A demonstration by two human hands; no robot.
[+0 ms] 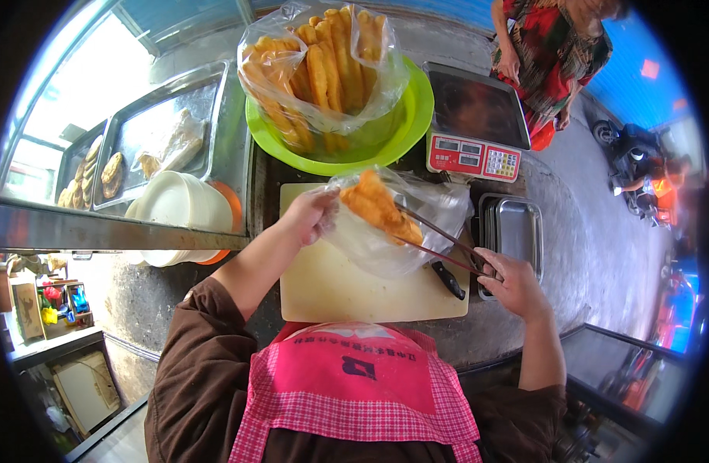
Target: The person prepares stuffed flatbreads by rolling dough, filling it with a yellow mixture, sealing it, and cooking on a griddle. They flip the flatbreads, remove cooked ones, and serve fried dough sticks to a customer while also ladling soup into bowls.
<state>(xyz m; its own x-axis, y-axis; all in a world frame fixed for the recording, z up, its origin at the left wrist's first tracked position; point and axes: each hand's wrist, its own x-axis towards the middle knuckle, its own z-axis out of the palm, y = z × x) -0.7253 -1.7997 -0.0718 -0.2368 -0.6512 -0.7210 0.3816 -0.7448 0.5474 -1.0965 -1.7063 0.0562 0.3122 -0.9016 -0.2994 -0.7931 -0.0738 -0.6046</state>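
My left hand grips the edge of a clear plastic bag above a white cutting board. My right hand holds a pair of dark chopsticks. Their tips pinch a golden piece of fried dough, which is at the bag; whether it sits wholly inside the plastic I cannot tell. Under the chopsticks, a black-handled knife lies on the board, its blade hidden by the bag.
Beyond the board stands a green basin with bagged fried dough sticks. A scale and stacked metal trays are to the right. Left are white plates and a flatbread tray. Another person stands across the counter.
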